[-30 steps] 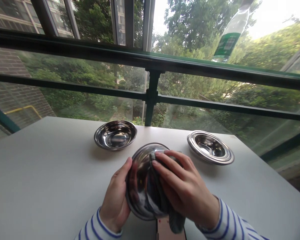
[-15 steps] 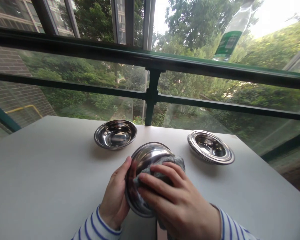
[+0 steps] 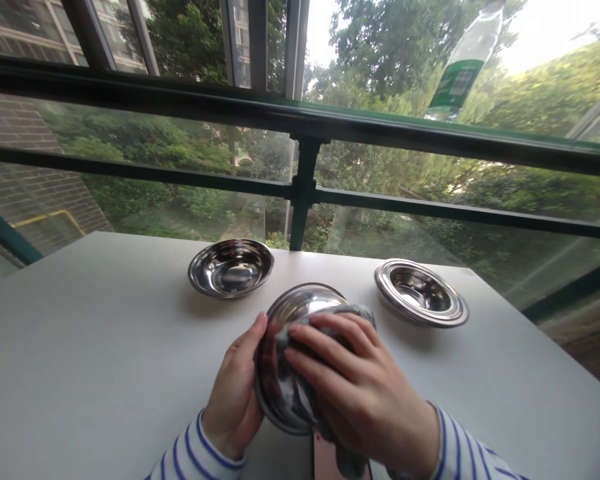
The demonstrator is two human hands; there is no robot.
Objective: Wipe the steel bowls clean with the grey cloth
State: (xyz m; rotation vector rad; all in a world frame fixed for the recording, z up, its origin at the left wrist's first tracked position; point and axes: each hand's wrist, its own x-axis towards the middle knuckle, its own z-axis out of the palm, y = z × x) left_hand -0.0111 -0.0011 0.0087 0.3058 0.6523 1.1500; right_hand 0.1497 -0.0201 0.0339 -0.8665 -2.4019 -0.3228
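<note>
A shiny steel bowl (image 3: 286, 393) is tilted up over the table, its rounded underside toward me. My left hand (image 3: 237, 387) grips its left rim, thumb along the edge and the other fingers hidden behind. Against the bowl's outer surface my right hand (image 3: 355, 387) presses a grey cloth (image 3: 363, 313), fingers bent over it; part of the cloth hangs below the palm. Beyond the hands, a second steel bowl (image 3: 231, 269) stands upright at the back left. To the right sit wide-rimmed steel bowls (image 3: 423, 293), apparently stacked.
The white table (image 3: 105, 360) ends at a glass barrier with a dark green railing (image 3: 300, 113). On that railing stands a clear plastic bottle (image 3: 457, 77) with a green label. A pink phone-like object (image 3: 325, 460) lies at the front, partly under the cloth.
The right hand and cloth have slid slightly right and up over the bowl. The held bowl has shifted a little right with the left hand. More of the pink object shows.
</note>
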